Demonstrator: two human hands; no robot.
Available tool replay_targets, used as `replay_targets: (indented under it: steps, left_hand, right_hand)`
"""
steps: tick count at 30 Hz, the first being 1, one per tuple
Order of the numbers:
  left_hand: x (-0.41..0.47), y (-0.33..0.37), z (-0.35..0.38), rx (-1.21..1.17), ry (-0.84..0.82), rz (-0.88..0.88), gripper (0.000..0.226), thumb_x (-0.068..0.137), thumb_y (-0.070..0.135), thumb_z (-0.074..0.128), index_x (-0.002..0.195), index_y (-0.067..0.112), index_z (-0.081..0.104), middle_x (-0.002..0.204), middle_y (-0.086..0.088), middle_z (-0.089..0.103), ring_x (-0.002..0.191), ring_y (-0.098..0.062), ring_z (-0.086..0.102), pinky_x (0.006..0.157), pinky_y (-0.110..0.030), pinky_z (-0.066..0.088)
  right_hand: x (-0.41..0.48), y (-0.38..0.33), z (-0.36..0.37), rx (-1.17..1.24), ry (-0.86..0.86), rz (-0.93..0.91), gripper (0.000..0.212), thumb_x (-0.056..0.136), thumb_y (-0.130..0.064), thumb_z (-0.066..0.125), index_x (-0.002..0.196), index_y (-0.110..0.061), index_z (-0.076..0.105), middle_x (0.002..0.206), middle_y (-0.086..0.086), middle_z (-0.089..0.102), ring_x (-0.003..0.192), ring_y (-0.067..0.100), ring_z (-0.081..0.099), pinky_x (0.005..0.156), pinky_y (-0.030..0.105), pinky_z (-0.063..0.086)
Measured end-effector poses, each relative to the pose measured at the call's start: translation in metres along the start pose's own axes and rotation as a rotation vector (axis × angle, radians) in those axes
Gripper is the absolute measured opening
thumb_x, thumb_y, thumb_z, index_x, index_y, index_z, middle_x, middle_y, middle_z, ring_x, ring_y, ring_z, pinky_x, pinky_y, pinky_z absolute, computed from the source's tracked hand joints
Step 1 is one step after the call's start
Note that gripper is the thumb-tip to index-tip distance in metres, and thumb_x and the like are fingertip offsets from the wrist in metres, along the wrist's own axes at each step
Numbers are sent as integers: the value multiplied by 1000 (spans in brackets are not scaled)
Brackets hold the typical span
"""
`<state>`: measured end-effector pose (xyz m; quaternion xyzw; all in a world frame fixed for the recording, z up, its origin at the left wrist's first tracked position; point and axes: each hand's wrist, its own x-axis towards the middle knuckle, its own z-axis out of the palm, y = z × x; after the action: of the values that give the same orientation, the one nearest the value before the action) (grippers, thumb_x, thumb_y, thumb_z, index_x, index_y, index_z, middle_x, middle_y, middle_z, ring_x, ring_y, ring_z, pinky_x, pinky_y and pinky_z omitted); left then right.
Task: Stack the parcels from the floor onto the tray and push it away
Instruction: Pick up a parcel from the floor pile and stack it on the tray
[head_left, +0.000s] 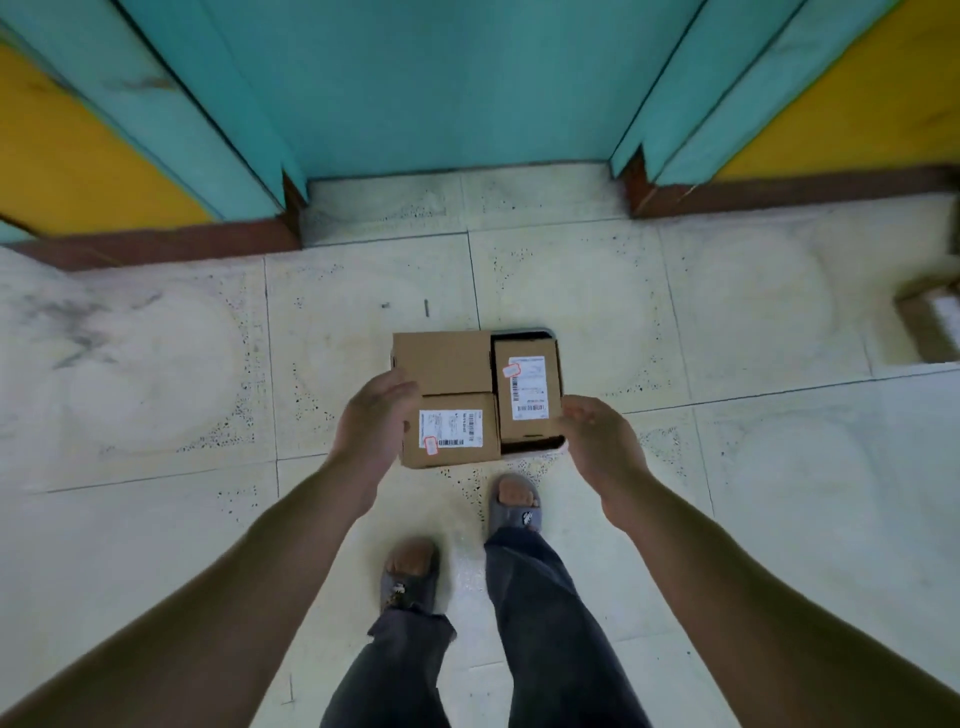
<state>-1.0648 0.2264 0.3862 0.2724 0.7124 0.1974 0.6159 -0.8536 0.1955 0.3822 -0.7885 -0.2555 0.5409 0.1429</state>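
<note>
A dark tray (536, 446) with a pale rim lies on the tiled floor just ahead of my feet. Three brown cardboard parcels cover it: a plain one (441, 361) at the back left, a labelled one (457, 428) at the front left, and a longer labelled one (527, 389) on the right. My left hand (376, 415) hangs by the left side of the parcels, fingers relaxed. By the tray's near right corner is my right hand (597, 434), loosely curved and holding nothing. Whether either hand touches the load is unclear.
Another cardboard parcel (930, 327) lies on the floor at the far right edge. A teal door (441, 88) in a recessed frame stands straight ahead, with yellow walls and a brown skirting on both sides. My sandalled feet (514, 501) stand right behind the tray.
</note>
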Motion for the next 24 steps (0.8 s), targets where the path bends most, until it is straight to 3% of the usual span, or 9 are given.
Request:
replay_targets:
  steps: [3,5,6,9,14,18,24]
  left_hand:
    - [-39,25,-14,17,-49,95,12,96,25,57,98,37,58,102,9,67,95,-10,62,102,-47,47]
    - [-66,45,-23,32,-76,161,15,95,25,58,105,36,61,108,8,67,101,-12,61,103,-44,46]
    - [-74,53,-26,51,-88,183,21,95,25,58,115,33,62,114,6,67,106,-13,61,104,-43,45]
    - [-115,81,-33,101,-187,256,36,96,28,57,132,28,56,126,5,63,113,-15,59,103,-38,46]
    - [-168,113,-20,162,-275,335,37,97,24,57,133,23,56,127,1,62,117,-17,58,104,-37,45]
    - [-213,128,22,215,-380,372,30,95,24,58,125,28,59,124,0,64,113,-18,60,105,-43,44]
    - [-276,132,106,334,-540,419,33,96,22,58,129,23,59,128,0,61,116,-19,58,102,-37,46]
  right_hand:
    - [-59,-18,-20,-20,102,-34,27,96,-8,51,122,-6,61,129,10,61,114,28,58,95,40,50]
    - [-98,-23,-33,18,175,-44,26,95,-6,50,117,5,59,127,21,59,118,37,56,102,54,45]
    - [-114,-25,-39,64,199,-42,28,95,-7,51,119,5,58,127,22,58,120,37,55,103,55,43]
    - [-166,-22,-58,144,254,-55,26,98,-9,50,120,2,58,124,17,60,116,32,57,104,50,44]
    - [-229,-4,-84,354,322,-29,26,95,-4,54,119,1,60,126,23,59,119,38,55,102,53,43]
    - [-274,13,-119,524,366,-73,36,94,-13,60,130,-17,57,129,5,58,124,24,54,105,40,43]
    - [-318,62,-191,608,488,-77,34,95,-15,59,129,-18,59,126,0,61,121,22,56,108,43,43]
